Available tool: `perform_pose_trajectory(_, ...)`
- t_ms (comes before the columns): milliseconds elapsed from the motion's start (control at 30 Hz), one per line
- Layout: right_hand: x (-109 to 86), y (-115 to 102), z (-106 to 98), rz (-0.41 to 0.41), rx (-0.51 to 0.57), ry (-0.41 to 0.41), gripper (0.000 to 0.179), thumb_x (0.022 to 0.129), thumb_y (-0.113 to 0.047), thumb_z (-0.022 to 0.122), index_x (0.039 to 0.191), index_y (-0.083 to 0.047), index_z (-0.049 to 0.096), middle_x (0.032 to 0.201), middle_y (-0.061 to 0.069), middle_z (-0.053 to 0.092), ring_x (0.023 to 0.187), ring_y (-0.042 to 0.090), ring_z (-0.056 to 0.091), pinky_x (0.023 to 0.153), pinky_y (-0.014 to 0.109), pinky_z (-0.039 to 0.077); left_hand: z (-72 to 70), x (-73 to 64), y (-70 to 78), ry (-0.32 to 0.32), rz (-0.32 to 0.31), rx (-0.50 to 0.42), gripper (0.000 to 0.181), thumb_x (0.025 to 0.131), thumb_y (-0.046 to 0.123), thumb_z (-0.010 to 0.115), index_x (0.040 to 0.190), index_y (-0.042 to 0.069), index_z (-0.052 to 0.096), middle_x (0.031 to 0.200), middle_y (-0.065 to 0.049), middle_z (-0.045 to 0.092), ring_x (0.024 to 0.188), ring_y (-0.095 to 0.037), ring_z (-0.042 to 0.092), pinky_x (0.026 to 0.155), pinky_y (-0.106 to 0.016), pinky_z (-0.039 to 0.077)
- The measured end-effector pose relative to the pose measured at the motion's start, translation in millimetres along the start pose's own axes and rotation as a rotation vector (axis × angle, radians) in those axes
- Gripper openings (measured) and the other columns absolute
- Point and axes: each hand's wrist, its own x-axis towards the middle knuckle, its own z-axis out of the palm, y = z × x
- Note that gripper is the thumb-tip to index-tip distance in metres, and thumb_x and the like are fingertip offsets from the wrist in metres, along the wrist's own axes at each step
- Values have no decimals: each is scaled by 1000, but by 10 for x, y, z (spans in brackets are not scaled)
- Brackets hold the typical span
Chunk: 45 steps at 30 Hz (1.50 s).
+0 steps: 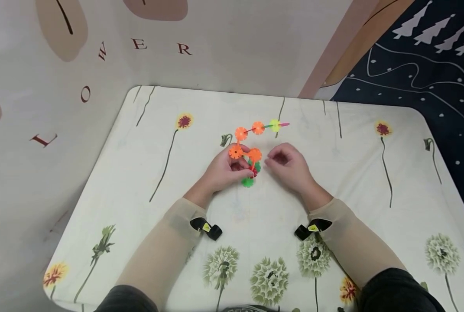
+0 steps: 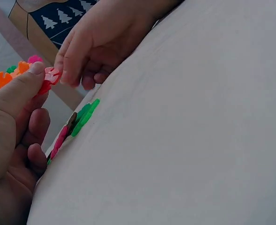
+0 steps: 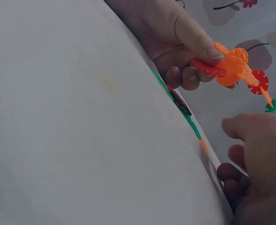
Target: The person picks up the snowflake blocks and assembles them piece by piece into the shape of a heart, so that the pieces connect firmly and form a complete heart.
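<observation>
My left hand [image 1: 225, 172] holds a chain of notched plastic snowflake discs [image 1: 235, 151], mostly orange, with thumb and fingers. The chain bends away from me and to the right, ending in a yellow disc [image 1: 274, 125] and a pink one [image 1: 285, 125]. In the left wrist view, a red disc [image 2: 48, 80] sticks out beside the left thumb. My right hand [image 1: 291, 170] is just right of the chain, fingers loosely bent, with nothing seen between them. In the right wrist view its thumb [image 3: 250, 125] stands apart from the fingers.
Several loose discs lie on the table by the left hand, among them a green one [image 1: 248, 182] and a pink one [image 2: 59, 142]. A flower-printed cloth [image 1: 138, 173] covers the table. A patterned wall [image 1: 247, 52] rises behind it.
</observation>
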Motion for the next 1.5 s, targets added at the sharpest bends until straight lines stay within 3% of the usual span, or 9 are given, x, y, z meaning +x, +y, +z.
perform_pose_trajectory(100,-24,5,6,-181,-211,-199,23,95,-9,81,118,-9,76,137,12,64,125,33,52,103,48,42,0,4,-10,36,-4,15,52,90,1,85,135,7,58,95,-9,74,86,-26,67,78,-27,55)
perform_pose_trajectory(167,-36,-11,8,-242,-333,-288,34,96,-17,81,129,-11,75,157,13,52,138,38,41,110,56,35,1,6,-10,55,-11,26,53,91,2,84,136,6,58,96,-8,74,88,-25,68,81,-27,56)
perform_pose_trajectory(267,-53,-36,7,-264,-467,-366,42,99,-27,78,138,-12,72,169,15,36,145,43,31,114,62,28,0,8,-14,69,-19,25,54,92,3,84,139,7,57,99,-8,74,92,-24,69,84,-27,57)
perform_pose_trajectory(400,-66,-51,8,-265,-501,-382,37,98,-32,79,130,-14,77,168,17,38,145,44,30,115,64,26,-1,12,-23,74,-10,16,53,93,3,83,140,7,57,100,-9,74,92,-24,70,84,-27,58)
perform_pose_trajectory(700,-53,2,22,-340,-388,-307,12,93,-25,86,105,-21,85,147,12,60,135,37,41,109,58,33,8,14,-31,103,-4,-22,51,92,-1,82,137,4,59,96,-10,75,87,-23,70,78,-26,57)
perform_pose_trajectory(900,-49,30,40,-364,-242,-170,11,90,-10,88,100,-14,86,121,7,74,116,29,57,96,47,46,15,18,-23,127,-5,-27,53,91,-1,83,138,4,58,93,-10,75,84,-22,70,75,-25,57)
perform_pose_trajectory(1100,-50,41,59,-310,-80,-53,12,89,0,86,97,-7,84,102,4,77,99,21,65,84,30,51,16,23,-21,152,5,-52,52,91,-2,82,137,5,58,92,-10,74,79,-22,69,73,-26,59)
perform_pose_trajectory(1267,-51,20,68,-285,8,-30,11,89,4,85,96,-4,83,97,6,77,89,18,67,79,24,54,15,30,-21,160,-11,-76,53,92,-2,82,138,6,56,92,-12,75,78,-22,70,73,-26,60)
perform_pose_trajectory(1500,-70,-58,73,-311,46,-33,15,81,19,82,89,6,78,91,17,75,81,12,65,71,21,54,6,33,-19,174,-29,-97,53,92,-1,82,138,6,55,94,-12,74,80,-22,71,74,-26,61)
